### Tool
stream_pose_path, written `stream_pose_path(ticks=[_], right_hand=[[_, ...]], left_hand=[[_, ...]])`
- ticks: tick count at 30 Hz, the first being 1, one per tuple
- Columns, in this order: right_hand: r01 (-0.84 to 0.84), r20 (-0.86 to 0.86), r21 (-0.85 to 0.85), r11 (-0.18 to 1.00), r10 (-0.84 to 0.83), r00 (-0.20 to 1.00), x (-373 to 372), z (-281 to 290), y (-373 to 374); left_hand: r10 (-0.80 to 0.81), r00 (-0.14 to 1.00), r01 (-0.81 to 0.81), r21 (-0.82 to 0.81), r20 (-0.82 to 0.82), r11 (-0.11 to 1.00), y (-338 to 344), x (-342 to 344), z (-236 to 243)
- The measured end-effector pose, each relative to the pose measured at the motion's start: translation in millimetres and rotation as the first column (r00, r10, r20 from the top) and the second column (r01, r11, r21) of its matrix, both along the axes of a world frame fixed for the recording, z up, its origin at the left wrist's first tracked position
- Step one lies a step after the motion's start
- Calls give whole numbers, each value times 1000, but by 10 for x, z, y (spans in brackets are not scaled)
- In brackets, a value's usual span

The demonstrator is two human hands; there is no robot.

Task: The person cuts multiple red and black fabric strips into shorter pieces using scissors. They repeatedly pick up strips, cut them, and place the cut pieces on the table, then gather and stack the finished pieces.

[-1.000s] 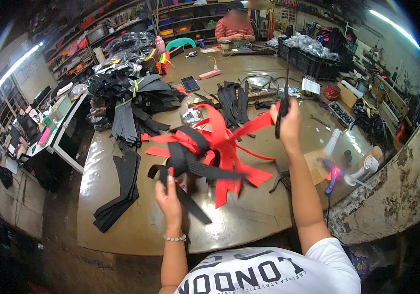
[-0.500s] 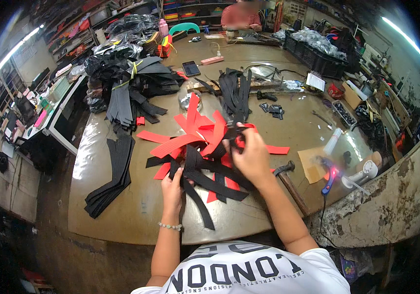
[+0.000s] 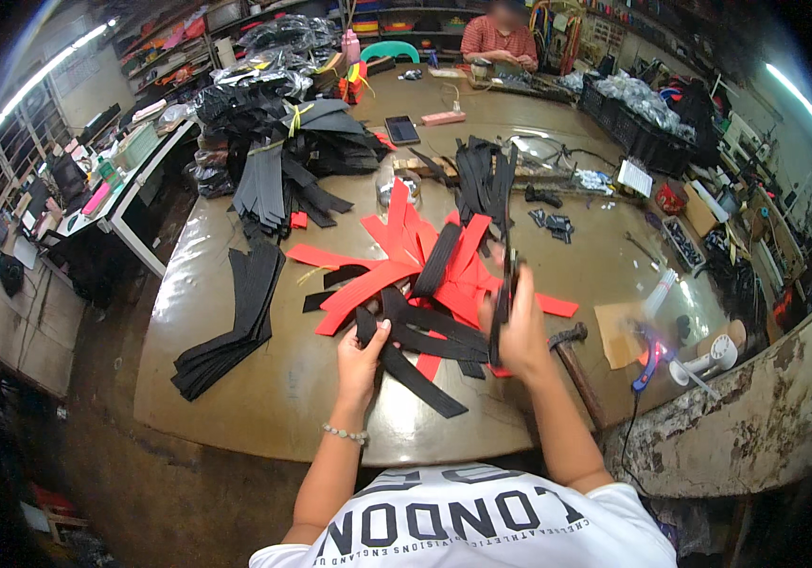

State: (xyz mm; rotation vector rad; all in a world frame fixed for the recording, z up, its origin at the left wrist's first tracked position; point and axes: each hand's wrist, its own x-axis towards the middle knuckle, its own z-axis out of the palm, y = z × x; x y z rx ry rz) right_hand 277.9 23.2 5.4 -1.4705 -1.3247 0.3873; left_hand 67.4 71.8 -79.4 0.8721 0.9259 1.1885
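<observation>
My left hand pinches a black webbing strap at the front of a loose heap, its free end slanting down to the right. To the right, my right hand is closed round another black strap, which hangs upright and edge-on. A small dark piece shows by those fingers, too blurred to name. Red straps fan out in the heap between and beyond my hands. Among them a black strap bends over in a loop.
Stacked black straps lie at the left, below a larger bundled pile. A hammer, a brown paper sheet and a blue glue gun are at the right. Black buckles lie farther back. Someone in red sits across the table.
My right hand has drawn back rightward from the heap with a black strap, turning it upright. My left hand keeps hold of its strap, which has swung to the right. The view has shifted slightly.
</observation>
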Motion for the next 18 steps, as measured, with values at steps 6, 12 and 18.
stream_pose_path(ticks=[6, 12, 18], right_hand=[[-193, 188, -426, 884, 295, 937, -357, -131, -621], [-75, 407, -403, 912, 252, 878, -358, -225, -677], [-74, 385, -387, 919, 234, 893, -326, -140, -706]], left_hand=[[113, 933, -121, 1, 343, 993, -116, 188, 180], [43, 896, -89, 84, 442, 993, -245, 196, 311], [131, 892, -177, 67, 432, 982, -301, 295, 373]])
